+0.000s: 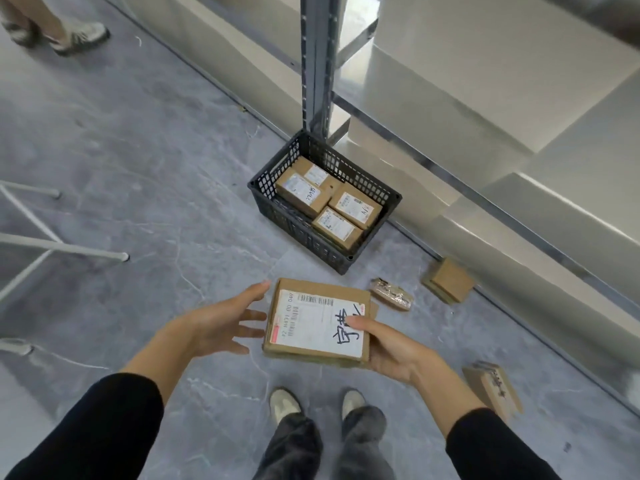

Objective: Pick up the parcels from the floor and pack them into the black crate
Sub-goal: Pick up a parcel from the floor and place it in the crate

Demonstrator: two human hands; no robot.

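Note:
My right hand (388, 348) grips a flat cardboard parcel (311, 323) with a white shipping label, thumb on top, held above the floor in front of me. My left hand (221, 323) hovers open just left of the parcel, fingers spread near its edge and not clearly touching it. The black crate (273, 209) stands on the floor ahead and holds several small labelled boxes. On the floor to the right lie a small taped packet (391, 294), a brown box (448, 280) and another cardboard parcel (491, 389).
A metal shelving upright (317, 64) and low shelf rail (485, 199) run behind the crate. White metal legs (62, 247) stand at left. Another person's shoes (69, 34) are at top left. My own feet (318, 403) are below the parcel.

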